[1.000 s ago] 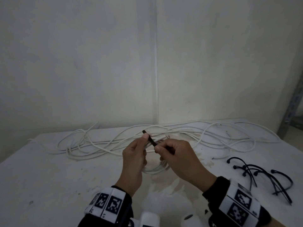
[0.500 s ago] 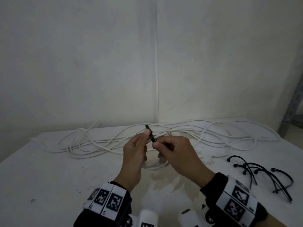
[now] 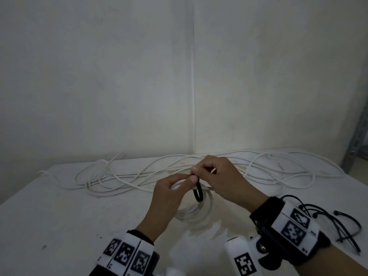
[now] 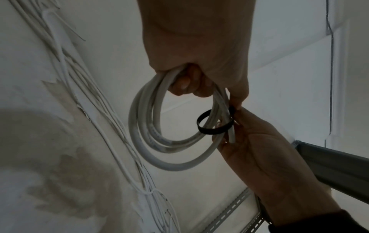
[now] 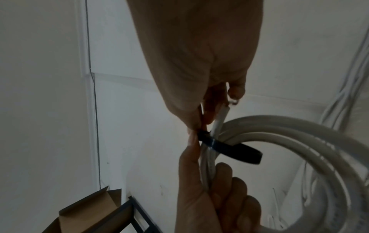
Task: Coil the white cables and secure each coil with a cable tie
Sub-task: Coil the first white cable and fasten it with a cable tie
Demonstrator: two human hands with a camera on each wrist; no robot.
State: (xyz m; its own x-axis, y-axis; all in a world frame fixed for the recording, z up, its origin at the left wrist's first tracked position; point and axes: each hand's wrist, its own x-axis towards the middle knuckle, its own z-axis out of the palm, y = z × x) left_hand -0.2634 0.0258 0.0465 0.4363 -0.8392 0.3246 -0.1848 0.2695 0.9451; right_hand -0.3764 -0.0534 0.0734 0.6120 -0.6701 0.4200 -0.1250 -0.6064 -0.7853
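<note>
A small white cable coil (image 3: 196, 213) hangs above the white table (image 3: 59, 216). My left hand (image 3: 187, 179) holds it, fingers curled round the strands (image 4: 179, 82). A black cable tie (image 3: 198, 193) forms a loose loop round one side of the coil (image 4: 213, 124). My right hand (image 3: 196, 170) pinches the tie's top between thumb and finger (image 5: 199, 130), and my left thumb touches the same spot. In the right wrist view the left hand (image 5: 209, 197) grips the coil (image 5: 299, 141) just below the tie (image 5: 229, 148).
Long loose white cables (image 3: 119, 176) sprawl across the table's back edge, against the wall corner. Several spare black ties (image 3: 338, 224) lie at the front right. A metal rack (image 3: 358, 136) stands to the right, with a cardboard box (image 5: 89, 209) on it.
The tie stuck up straight between my fingertips before; now it is bent into a loop round the coil's strands. Both hands have shifted slightly right and up.
</note>
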